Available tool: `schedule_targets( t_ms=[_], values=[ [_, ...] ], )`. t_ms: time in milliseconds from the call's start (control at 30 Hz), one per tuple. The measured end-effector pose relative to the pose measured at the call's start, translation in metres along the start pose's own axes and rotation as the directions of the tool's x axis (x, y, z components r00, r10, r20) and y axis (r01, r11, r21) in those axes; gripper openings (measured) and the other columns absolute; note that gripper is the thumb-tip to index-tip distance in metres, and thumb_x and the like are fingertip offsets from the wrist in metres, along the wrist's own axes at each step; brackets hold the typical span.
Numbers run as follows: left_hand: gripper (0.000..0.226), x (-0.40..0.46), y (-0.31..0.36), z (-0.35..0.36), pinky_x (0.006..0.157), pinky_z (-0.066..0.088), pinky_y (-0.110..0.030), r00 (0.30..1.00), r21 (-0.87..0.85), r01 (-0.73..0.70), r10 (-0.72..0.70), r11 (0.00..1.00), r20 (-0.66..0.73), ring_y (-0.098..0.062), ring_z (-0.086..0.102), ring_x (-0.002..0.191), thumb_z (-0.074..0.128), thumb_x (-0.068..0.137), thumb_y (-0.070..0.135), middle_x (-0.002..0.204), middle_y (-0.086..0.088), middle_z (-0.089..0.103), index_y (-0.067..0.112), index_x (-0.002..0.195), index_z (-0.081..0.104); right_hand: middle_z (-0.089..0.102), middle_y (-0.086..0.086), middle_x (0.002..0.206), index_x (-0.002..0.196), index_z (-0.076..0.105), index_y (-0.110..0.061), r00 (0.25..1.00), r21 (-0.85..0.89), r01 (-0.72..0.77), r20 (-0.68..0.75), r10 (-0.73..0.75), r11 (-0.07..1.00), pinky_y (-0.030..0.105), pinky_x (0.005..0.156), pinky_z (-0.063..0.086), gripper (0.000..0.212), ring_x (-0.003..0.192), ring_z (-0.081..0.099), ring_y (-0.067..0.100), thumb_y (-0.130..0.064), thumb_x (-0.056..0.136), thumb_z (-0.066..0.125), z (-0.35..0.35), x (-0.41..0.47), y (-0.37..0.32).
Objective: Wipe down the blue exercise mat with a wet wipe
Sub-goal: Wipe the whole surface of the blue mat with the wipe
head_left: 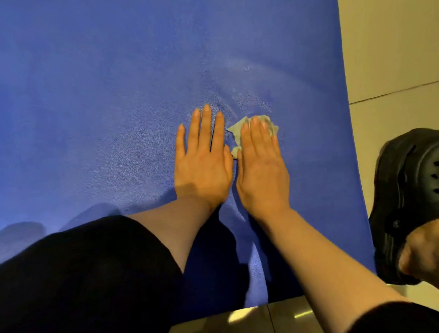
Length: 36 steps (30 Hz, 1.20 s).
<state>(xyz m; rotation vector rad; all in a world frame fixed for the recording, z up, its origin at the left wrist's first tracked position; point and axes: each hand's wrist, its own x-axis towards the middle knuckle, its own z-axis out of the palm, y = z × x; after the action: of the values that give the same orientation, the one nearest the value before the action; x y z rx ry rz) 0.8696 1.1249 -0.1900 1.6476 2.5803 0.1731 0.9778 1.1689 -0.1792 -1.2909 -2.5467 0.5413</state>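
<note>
Head view, mat: I see the blue exercise mat (102,96) spread over a pale tiled floor (397,34), filling most of the view.
Wipe: the wet wipe (236,132) lies crumpled on the mat right of centre, pinned under my right hand (262,173).
Risk, bunching: the wipe is already wadded, so I judge it could roll up and clean only a narrow streak.
Risk, mat creep: faint ripples show ahead of the wipe (the surface looks soft); a hard push could wrinkle or drag the mat.
Right fingers: straight and together, pressing flat on the wipe, not curled round it.
Left fingers: my left hand (202,165) rests flat on bare mat just beside, fingers straight and slightly spread, holding nothing.
Edge: a black clog (412,193) sits on the floor right of the mat.
</note>
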Motion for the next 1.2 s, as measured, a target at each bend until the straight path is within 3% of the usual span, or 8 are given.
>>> schedule_targets(
  t_ms=[233, 433, 567, 667, 800, 967, 1067, 1200],
  values=[
    [0.057, -0.002, 0.001, 0.002, 0.119, 0.019, -0.048, 0.999, -0.003, 0.01, -0.01, 1.0, -0.038, -0.026, 0.022, 0.147, 0.025, 0.099, 0.032, 0.159, -0.009, 0.024, 0.013, 0.152, 0.024, 0.024, 0.021, 0.156, 0.149, 0.025, 0.003, 0.998, -0.082, -0.001, 0.066, 0.006, 0.997, 0.037, 0.121, 0.002, 0.057, 0.148, 0.015, 0.033, -0.019, 0.097, 0.035, 0.008, 0.1, 0.009],
    [0.053, -0.004, 0.002, 0.003, 0.117, 0.017, -0.046, 0.997, -0.032, -0.011, 0.009, 0.999, -0.075, -0.027, 0.027, 0.145, 0.021, 0.102, 0.032, 0.157, -0.011, 0.029, 0.011, 0.15, 0.031, 0.029, 0.019, 0.155, 0.147, 0.031, 0.003, 0.995, -0.043, 0.076, 0.068, -0.073, 0.996, 0.036, 0.122, 0.007, 0.055, 0.147, 0.02, 0.03, -0.024, 0.099, 0.03, -0.003, 0.031, -0.001],
    [0.054, -0.001, -0.001, 0.002, 0.118, 0.017, -0.047, 0.997, -0.025, 0.001, -0.003, 1.0, -0.083, -0.027, 0.025, 0.146, 0.028, 0.1, 0.03, 0.157, -0.01, 0.027, 0.011, 0.15, 0.031, 0.032, 0.023, 0.152, 0.145, 0.033, 0.006, 0.992, -0.106, 0.1, 0.085, -0.092, 0.989, 0.039, 0.12, 0.009, 0.054, 0.145, 0.024, 0.036, -0.019, 0.098, 0.032, 0.001, 0.084, 0.002],
    [0.055, -0.004, 0.0, 0.001, 0.119, 0.017, -0.046, 0.999, -0.018, 0.016, -0.017, 1.0, -0.042, -0.025, 0.022, 0.147, 0.026, 0.1, 0.03, 0.159, -0.009, 0.024, 0.012, 0.151, 0.028, 0.019, 0.019, 0.158, 0.15, 0.022, 0.002, 0.99, -0.128, 0.066, 0.134, -0.049, 0.99, 0.036, 0.121, -0.001, 0.056, 0.148, 0.011, 0.033, -0.015, 0.098, 0.034, 0.005, 0.136, 0.007],
    [0.052, -0.009, 0.001, -0.002, 0.118, 0.022, -0.047, 0.998, -0.074, 0.009, -0.014, 0.997, -0.065, -0.025, 0.025, 0.146, 0.028, 0.1, 0.028, 0.157, -0.009, 0.028, 0.01, 0.149, 0.033, 0.024, 0.02, 0.156, 0.149, 0.027, 0.003, 0.997, -0.063, 0.051, 0.055, -0.048, 0.997, 0.036, 0.122, 0.001, 0.058, 0.148, 0.014, 0.033, -0.016, 0.095, 0.033, 0.007, 0.118, -0.001],
    [0.044, 0.015, 0.003, -0.007, 0.107, 0.033, -0.042, 0.974, -0.269, 0.066, -0.12, 0.961, -0.19, -0.027, 0.055, 0.116, 0.052, 0.083, 0.019, 0.123, -0.01, 0.063, 0.011, 0.125, 0.061, 0.024, 0.018, 0.157, 0.149, 0.027, 0.001, 0.996, -0.075, 0.039, 0.077, -0.033, 0.996, 0.03, 0.12, -0.004, 0.06, 0.148, 0.013, 0.03, -0.015, 0.092, 0.036, 0.009, 0.105, -0.008],
    [0.031, 0.054, -0.002, -0.02, 0.099, 0.033, -0.039, 0.949, -0.303, 0.172, -0.24, 0.938, -0.205, -0.028, 0.055, 0.088, 0.049, 0.082, 0.015, 0.093, -0.007, 0.061, 0.011, 0.109, 0.064, 0.015, 0.016, 0.16, 0.152, 0.017, -0.001, 0.99, -0.119, 0.046, 0.138, -0.029, 0.992, 0.032, 0.12, -0.005, 0.059, 0.15, 0.006, 0.028, -0.01, 0.097, 0.039, 0.006, 0.157, -0.007],
    [0.037, 0.117, -0.025, -0.033, 0.097, 0.039, -0.042, 0.936, -0.407, 0.166, -0.273, 0.898, -0.221, -0.033, 0.057, 0.103, 0.046, 0.085, 0.004, 0.116, -0.013, 0.061, 0.004, 0.119, 0.061, 0.013, 0.015, 0.161, 0.152, 0.017, -0.002, 0.984, -0.12, 0.043, 0.176, -0.022, 0.992, 0.035, 0.121, -0.003, 0.056, 0.15, 0.005, 0.027, -0.011, 0.1, 0.034, 0.001, 0.193, -0.002]
  ],
)
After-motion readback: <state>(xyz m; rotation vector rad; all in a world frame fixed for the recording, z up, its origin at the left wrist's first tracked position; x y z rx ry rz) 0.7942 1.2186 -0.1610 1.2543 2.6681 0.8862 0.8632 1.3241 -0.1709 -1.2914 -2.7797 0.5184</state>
